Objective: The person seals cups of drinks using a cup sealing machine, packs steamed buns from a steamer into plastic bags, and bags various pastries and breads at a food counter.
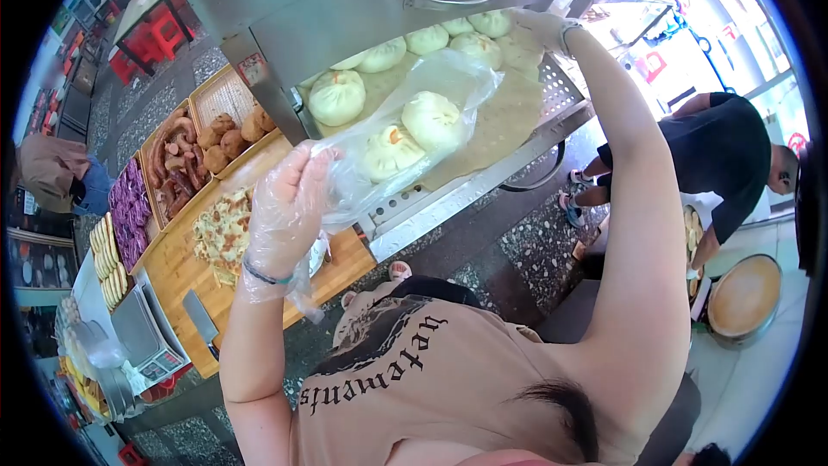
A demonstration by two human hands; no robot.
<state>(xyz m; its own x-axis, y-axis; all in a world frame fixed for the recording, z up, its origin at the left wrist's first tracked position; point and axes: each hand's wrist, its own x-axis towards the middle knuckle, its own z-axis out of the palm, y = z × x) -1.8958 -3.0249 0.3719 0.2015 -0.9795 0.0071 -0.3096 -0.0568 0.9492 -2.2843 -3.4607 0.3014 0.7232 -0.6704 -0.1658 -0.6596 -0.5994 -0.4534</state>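
Note:
My left hand (pixel 289 207), in a clear plastic glove, is closed on the gathered top of a clear plastic bag (pixel 345 190). Two pleated white steamed buns (pixel 431 121) show through the bag, which lies over the tan liner (pixel 509 112) of a pulled-out steamer drawer (pixel 552 91). More steamed buns (pixel 336 98) sit behind it, in the drawer's back part. At the drawer's far right corner is my right hand (pixel 542 30), also gloved, beside the rearmost buns. Glare washes out its fingers, so I cannot see whether they grip anything.
A metal steamer cabinet (pixel 345 0) rises above the drawer. To the left, a wooden board (pixel 349 263) bears chopped food (pixel 222 229) and a cleaver (pixel 200 318). Trays of sausages (pixel 177 151) and brown fried balls (pixel 226 140) stand beyond. Another person (pixel 720 155) bends at the right.

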